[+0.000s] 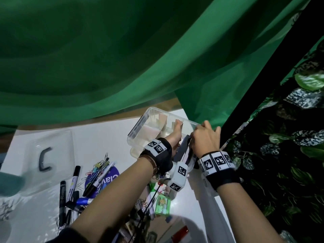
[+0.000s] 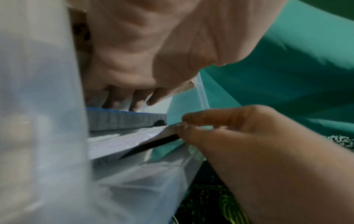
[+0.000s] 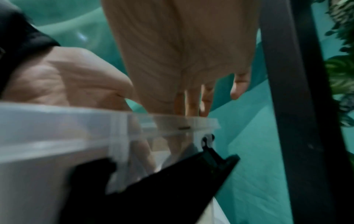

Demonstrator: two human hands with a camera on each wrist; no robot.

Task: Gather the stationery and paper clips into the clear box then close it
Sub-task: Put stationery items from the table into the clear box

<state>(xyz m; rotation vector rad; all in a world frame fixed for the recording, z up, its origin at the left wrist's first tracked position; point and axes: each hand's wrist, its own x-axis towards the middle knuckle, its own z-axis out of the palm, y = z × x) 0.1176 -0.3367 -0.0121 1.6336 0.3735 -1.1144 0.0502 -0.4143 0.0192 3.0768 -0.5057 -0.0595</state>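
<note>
Both hands (image 1: 204,137) at clear box (image 1: 138,127) rim

left wrist band (image 1: 158,151) — black fabric, white plate with two black-and-white square markers | bracelet (image 1: 152,162) — thin, coppery | camera block (image 1: 178,176) white, two markers, black cable (image 1: 150,199) | right wrist band (image 1: 219,166) black, row of white markers | both forearms bare

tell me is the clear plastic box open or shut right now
Open: the clear plastic box has no lid on; its clear lid lies apart on the table, and the left hand reaches inside.
</note>
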